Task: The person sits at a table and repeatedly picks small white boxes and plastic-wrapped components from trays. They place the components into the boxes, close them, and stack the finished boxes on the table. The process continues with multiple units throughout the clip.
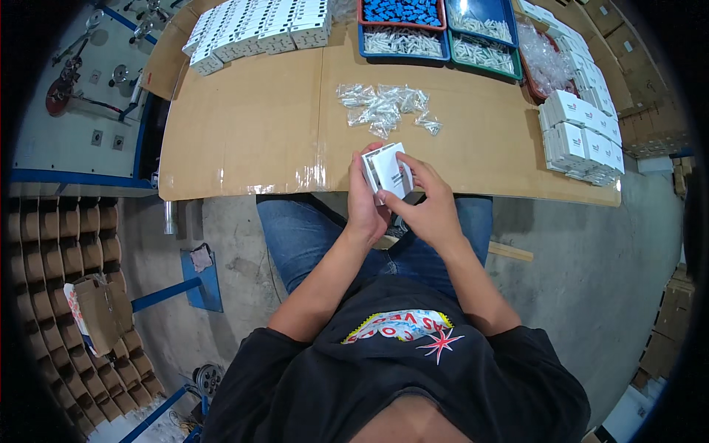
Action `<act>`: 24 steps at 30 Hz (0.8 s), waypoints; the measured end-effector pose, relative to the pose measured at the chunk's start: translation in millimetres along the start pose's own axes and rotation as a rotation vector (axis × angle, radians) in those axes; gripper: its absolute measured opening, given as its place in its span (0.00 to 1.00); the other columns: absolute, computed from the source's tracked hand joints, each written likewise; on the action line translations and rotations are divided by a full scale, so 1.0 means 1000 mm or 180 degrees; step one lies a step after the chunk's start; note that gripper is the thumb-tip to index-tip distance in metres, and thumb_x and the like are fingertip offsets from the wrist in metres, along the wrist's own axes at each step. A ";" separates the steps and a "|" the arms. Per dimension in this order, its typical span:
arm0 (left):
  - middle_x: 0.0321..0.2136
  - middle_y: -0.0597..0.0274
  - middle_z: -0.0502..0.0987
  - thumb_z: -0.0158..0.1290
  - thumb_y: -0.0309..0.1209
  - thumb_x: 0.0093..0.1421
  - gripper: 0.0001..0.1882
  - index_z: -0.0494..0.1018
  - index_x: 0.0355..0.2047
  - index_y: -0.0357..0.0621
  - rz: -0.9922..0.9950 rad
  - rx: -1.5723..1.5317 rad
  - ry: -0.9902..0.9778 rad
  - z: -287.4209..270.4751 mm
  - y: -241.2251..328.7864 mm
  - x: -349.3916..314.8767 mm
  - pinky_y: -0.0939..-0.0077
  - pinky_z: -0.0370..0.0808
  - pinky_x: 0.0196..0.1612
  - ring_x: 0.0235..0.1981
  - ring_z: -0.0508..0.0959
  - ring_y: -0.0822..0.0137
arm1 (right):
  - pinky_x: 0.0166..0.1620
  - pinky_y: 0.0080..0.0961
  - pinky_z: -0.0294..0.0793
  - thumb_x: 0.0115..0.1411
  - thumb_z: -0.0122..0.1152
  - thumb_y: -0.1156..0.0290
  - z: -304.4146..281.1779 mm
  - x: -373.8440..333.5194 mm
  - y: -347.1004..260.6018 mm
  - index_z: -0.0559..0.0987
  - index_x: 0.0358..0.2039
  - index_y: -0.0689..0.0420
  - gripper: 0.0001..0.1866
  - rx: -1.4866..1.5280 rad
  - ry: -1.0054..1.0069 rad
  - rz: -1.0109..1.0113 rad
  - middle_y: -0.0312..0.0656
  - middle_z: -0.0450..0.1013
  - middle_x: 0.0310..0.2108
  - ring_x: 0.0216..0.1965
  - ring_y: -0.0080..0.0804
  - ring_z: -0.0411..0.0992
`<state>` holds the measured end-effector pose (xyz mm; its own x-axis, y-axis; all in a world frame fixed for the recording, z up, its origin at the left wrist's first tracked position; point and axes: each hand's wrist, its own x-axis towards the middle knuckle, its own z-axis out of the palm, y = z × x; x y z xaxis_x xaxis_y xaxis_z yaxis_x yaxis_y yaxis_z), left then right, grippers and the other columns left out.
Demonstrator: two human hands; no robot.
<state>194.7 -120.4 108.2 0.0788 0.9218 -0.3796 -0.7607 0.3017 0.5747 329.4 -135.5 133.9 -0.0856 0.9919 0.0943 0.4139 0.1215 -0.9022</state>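
Note:
Just past the table's near edge, in front of my lap, a small white square box-shaped unit (391,173) with dark print on its face is held up at a tilt. My left hand (362,201) wraps round its left side and underside. My right hand (431,205) grips the right side, its thumb at the lower corner and its fingers along the right edge. The unit's underside is hidden by my hands. Beyond it, on the cardboard-covered table (244,125), lies a loose heap of small clear bags (384,107) with whitish small parts inside.
Rows of white units (258,29) stand at the far left; more white units (583,136) are stacked at the right. At the back are a red tray (402,26) of blue pieces and blue and green trays (487,71) of white pieces. Clear plastic bags (543,59) fill a reddish container.

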 end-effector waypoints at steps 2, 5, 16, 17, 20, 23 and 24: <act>0.53 0.56 0.79 0.32 0.52 0.79 0.27 0.67 0.63 0.50 0.0046 -0.0074 -0.0007 -0.003 -0.003 0.002 0.59 0.81 0.55 0.51 0.81 0.60 | 0.60 0.40 0.77 0.54 0.81 0.60 0.007 -0.003 -0.001 0.78 0.62 0.61 0.37 0.0006 0.0028 -0.0022 0.55 0.77 0.57 0.57 0.50 0.78; 0.49 0.61 0.78 0.33 0.52 0.79 0.25 0.68 0.61 0.52 0.0176 -0.0036 -0.0027 -0.002 -0.002 0.001 0.65 0.81 0.52 0.48 0.81 0.66 | 0.60 0.40 0.77 0.54 0.81 0.60 0.009 -0.002 0.000 0.77 0.62 0.62 0.38 0.0050 0.0027 -0.0061 0.55 0.77 0.57 0.58 0.51 0.78; 0.48 0.63 0.77 0.31 0.51 0.78 0.24 0.67 0.61 0.54 0.0326 0.0187 -0.0092 -0.002 -0.002 0.002 0.66 0.80 0.53 0.49 0.79 0.68 | 0.62 0.40 0.76 0.54 0.81 0.61 0.007 0.000 -0.004 0.77 0.63 0.61 0.38 -0.0103 0.0006 -0.0193 0.56 0.76 0.59 0.59 0.52 0.77; 0.49 0.63 0.77 0.31 0.51 0.78 0.25 0.67 0.61 0.54 0.0337 0.0193 -0.0151 -0.004 -0.002 0.002 0.66 0.80 0.54 0.50 0.79 0.67 | 0.62 0.40 0.76 0.54 0.81 0.61 0.008 0.000 -0.003 0.77 0.63 0.61 0.38 -0.0096 0.0015 -0.0181 0.56 0.76 0.60 0.60 0.52 0.77; 0.54 0.61 0.76 0.31 0.52 0.78 0.28 0.65 0.67 0.52 0.0374 0.0266 -0.0242 -0.002 -0.001 0.000 0.65 0.79 0.57 0.54 0.78 0.66 | 0.63 0.40 0.75 0.54 0.81 0.62 0.008 0.000 0.005 0.77 0.64 0.60 0.38 -0.0190 0.0044 -0.0319 0.58 0.74 0.62 0.61 0.52 0.76; 0.60 0.58 0.74 0.33 0.51 0.79 0.30 0.61 0.73 0.50 0.0331 0.0283 -0.0372 -0.001 -0.001 -0.002 0.64 0.77 0.61 0.59 0.77 0.64 | 0.65 0.40 0.74 0.53 0.81 0.64 0.007 0.000 0.007 0.77 0.65 0.58 0.39 -0.0222 0.0084 -0.0362 0.59 0.73 0.64 0.64 0.53 0.74; 0.62 0.56 0.74 0.33 0.50 0.79 0.32 0.59 0.75 0.50 0.0304 0.0274 -0.0429 -0.001 -0.001 -0.003 0.64 0.76 0.62 0.61 0.76 0.63 | 0.65 0.40 0.74 0.53 0.81 0.65 0.007 0.000 0.006 0.77 0.65 0.57 0.39 -0.0149 0.0066 -0.0332 0.59 0.72 0.65 0.64 0.54 0.74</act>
<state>194.7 -123.2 108.5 0.0991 0.9697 -0.2232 -0.7114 0.2258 0.6655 325.9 -135.2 125.7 -0.1120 0.9742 0.1958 0.4456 0.2254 -0.8664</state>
